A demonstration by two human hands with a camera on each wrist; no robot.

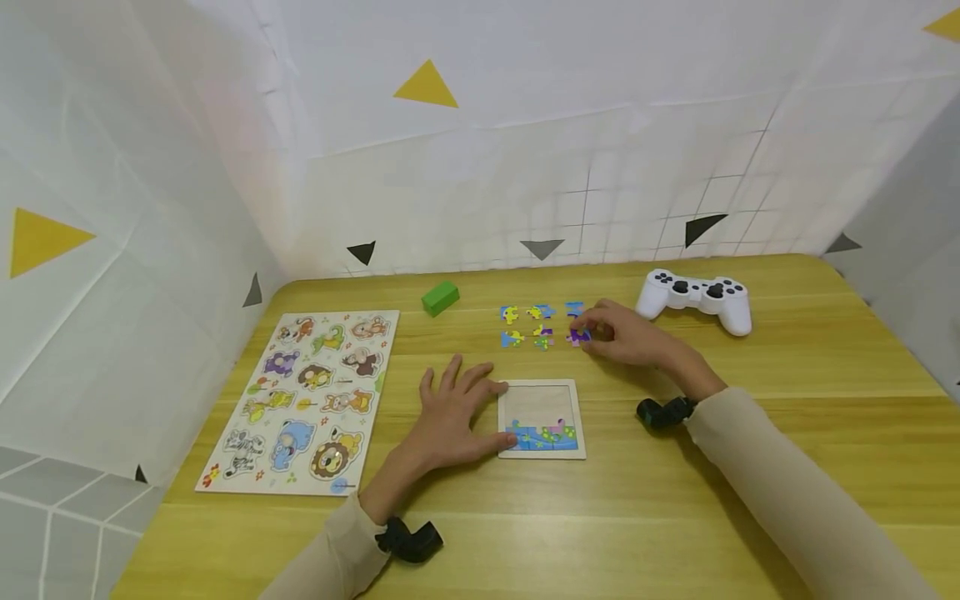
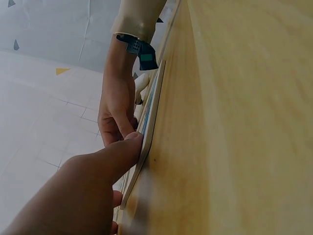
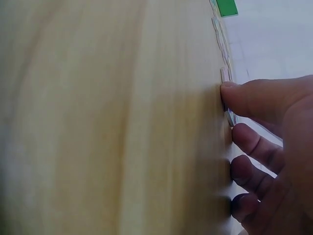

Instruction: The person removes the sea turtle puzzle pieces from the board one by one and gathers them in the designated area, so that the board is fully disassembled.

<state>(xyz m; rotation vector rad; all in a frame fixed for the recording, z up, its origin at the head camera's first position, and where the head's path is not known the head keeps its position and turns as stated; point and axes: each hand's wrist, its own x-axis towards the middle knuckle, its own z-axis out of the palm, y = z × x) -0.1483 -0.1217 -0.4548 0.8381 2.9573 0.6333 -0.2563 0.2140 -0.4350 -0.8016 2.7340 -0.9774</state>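
The right hand (image 1: 628, 335) pinches a purple jigsaw piece (image 1: 577, 337) between thumb and forefinger; this piece is at the table (image 1: 660, 517), beyond the far right corner of the square puzzle tray (image 1: 540, 404). The left hand (image 1: 453, 421) has its fingers spread and grips nothing, with the thumb on the tray's left rim. For doing this well, I would hold the piece only by its edges and lift it straight, without disturbing the nearby loose pieces (image 1: 511, 315). Its picture faces upward; its long axis I cannot tell, because the fingertips cover part. The joined bottom row (image 1: 540, 440) runs left to right along the near rim
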